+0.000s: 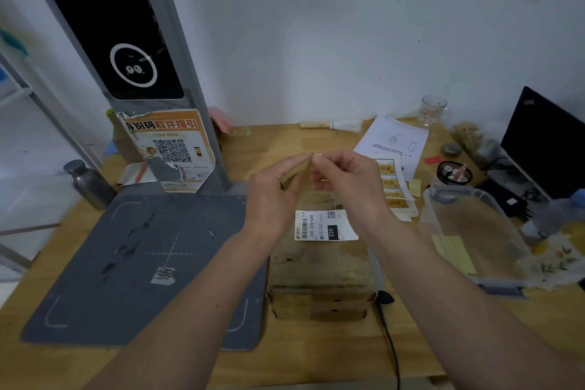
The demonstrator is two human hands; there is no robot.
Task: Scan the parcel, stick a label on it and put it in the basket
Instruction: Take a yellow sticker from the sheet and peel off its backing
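the left hand (272, 196) and right hand (345, 180) met above the wooden bench (278, 142), fingers (300, 160) of both pinching a small pale yellow paper label (297, 172). below the fingers lay the brown cardboard parcel (319, 269); the clear plastic basket (474, 231) stood right of them.

Bare forearms, no sleeves; right hand (346, 182) wears a ring.
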